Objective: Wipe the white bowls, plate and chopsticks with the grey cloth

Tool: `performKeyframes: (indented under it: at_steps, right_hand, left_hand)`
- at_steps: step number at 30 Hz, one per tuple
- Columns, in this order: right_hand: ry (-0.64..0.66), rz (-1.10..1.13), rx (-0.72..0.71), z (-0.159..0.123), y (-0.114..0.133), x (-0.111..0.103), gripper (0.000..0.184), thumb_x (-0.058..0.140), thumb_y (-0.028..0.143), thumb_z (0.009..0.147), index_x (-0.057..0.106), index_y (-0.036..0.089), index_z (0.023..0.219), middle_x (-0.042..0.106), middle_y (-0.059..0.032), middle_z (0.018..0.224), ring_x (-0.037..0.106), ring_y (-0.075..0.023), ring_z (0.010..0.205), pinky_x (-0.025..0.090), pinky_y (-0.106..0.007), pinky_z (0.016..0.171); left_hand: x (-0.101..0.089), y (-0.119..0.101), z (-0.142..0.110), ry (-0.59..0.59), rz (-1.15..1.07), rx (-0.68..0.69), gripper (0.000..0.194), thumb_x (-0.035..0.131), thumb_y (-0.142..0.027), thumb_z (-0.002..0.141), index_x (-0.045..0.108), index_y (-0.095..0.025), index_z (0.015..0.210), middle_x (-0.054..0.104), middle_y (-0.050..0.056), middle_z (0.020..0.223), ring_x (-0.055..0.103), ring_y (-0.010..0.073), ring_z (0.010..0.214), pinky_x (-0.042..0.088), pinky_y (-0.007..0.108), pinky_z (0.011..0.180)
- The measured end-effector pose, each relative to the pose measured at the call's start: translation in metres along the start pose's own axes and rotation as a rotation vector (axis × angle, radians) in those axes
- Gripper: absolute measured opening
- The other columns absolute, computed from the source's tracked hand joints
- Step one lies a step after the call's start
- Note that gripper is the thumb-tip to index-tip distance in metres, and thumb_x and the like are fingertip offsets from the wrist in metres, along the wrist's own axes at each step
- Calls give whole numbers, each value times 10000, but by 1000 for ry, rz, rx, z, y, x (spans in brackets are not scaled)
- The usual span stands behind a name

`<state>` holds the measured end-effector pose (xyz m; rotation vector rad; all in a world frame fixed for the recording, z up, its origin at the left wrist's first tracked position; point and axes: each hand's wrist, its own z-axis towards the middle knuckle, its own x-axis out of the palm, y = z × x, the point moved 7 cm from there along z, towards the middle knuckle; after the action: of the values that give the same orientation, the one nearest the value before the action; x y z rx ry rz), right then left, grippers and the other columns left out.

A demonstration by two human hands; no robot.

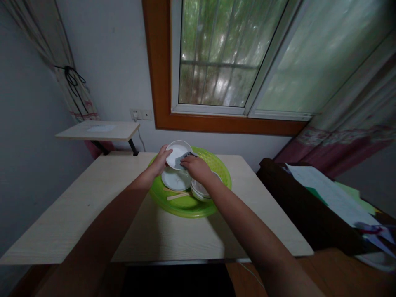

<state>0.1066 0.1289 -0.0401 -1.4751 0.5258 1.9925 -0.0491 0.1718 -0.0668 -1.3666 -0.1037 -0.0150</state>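
Hovering over the green tray (191,213), the dish (173,159) is where all the action sits, its hollow face turned up and towards the wearer, presumably so the inside is easy to see and reach. Over to the left hand (160,162): it has the dish by its left edge, thumb over the rim, fingers mostly out of sight behind, a grip that seems meant to leave most of the inner face free. And the right hand (195,165), bunched around a grey cloth (191,154), sets it against the right side of the dish; with a hand on either side, the left probably braces against the right's push.

Below, a plate (176,181) lies flat in the tray. To its right, partly behind the right forearm, bowls (200,193) sit one in another, likely to save room. Chopsticks (177,196) lie near the front, where they look out of the way; how many, I can't tell.

The tray's raised rim seems handy for gathering it all in one spot on the table (247,214). Further left, a low shelf (120,130) stands on dark legs, well apart from the hands.
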Motion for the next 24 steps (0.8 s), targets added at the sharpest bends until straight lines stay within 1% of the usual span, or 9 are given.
performKeyframes:
  at_steps: [3,5,9,12,15,17,21,23,24]
  right_hand:
    - [-1,-71,-37,-2,1,-6,272,542,157,968,727,154,1168,693,-138,1256,575,-263,1230,428,-397,1033]
    - [-4,-100,-53,-3,2,-9,269,530,137,969,722,131,1158,687,-150,1261,559,-267,1249,410,-401,1044]
    - [-5,-106,-56,-3,7,-9,286,503,117,971,708,116,1171,664,-163,1296,547,-262,1261,402,-397,1055]
    - [-3,-59,-35,-4,10,-5,307,491,98,958,706,111,1178,655,-170,1307,555,-264,1249,411,-403,1057]
    - [19,73,-38,-3,15,4,373,510,82,922,676,122,1254,660,-160,1303,584,-250,1208,432,-386,1053]
    - [27,220,-70,-2,21,8,469,555,94,888,612,137,1352,653,-146,1323,595,-238,1201,438,-370,1059]
    - [36,538,-112,2,29,11,657,619,116,846,471,166,1484,585,-119,1436,603,-218,1221,442,-351,1068]
    - [54,608,-99,3,29,12,677,621,127,856,437,170,1506,561,-110,1466,608,-206,1226,448,-334,1064]
    - [60,602,-97,3,28,13,660,615,141,870,437,162,1505,557,-113,1470,603,-204,1239,443,-331,1071]
  left_hand:
    - [0,3,-2,47,-79,-72,325,622,-422,809,510,-256,1064,597,-11,836,578,149,677,448,251,584]
    - [-1,5,-2,73,-82,-82,283,636,-430,806,500,-246,973,558,-22,786,552,137,640,424,242,560]
    - [-1,8,4,97,-50,-15,255,617,-438,825,531,-226,940,579,-3,822,563,149,690,442,257,602]
    - [-6,10,8,41,5,36,293,604,-468,840,560,-214,978,596,11,882,572,159,766,463,263,666]
    - [-14,8,9,-57,82,77,346,575,-509,865,553,-219,1052,602,21,953,581,172,866,478,275,763]
    - [-17,6,9,-93,135,98,373,548,-526,882,536,-225,1102,602,31,1015,580,181,928,476,288,825]
    - [-17,1,5,-111,199,138,424,513,-566,904,514,-230,1162,595,54,1102,568,200,1031,458,313,913]
    - [-16,-3,3,-101,217,166,444,497,-585,913,507,-228,1177,591,61,1127,565,202,1061,448,321,943]
    - [-15,-5,3,-95,226,175,454,485,-593,918,503,-226,1186,590,64,1132,567,201,1061,449,324,947]
